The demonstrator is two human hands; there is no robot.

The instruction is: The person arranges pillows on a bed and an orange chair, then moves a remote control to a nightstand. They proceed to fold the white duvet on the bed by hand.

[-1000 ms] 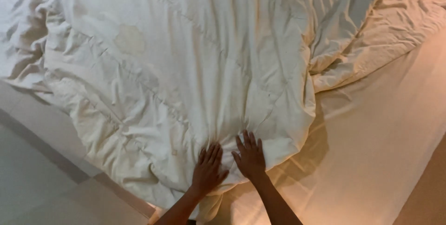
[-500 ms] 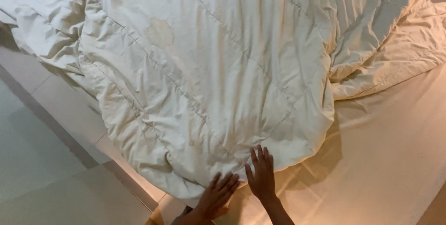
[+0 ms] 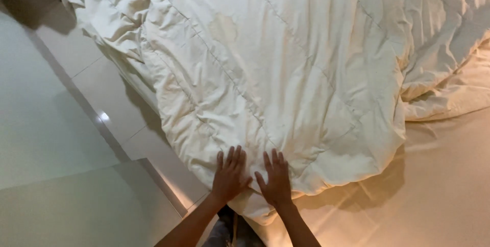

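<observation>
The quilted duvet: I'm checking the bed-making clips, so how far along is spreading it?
Done: the cream quilted duvet lies opened flat over much of the bed. In hand: the left hand and right hand press flat, side by side, on its near corner. Left: creases across the duvet, a bunched fold at the right, bare bed sheet showing, and the left edge hanging over the floor.

The quilt lies on the bed sheet, which shows toward four o'clock; both hands rest flat, side by side, on its six o'clock edge; floor at nine.
</observation>
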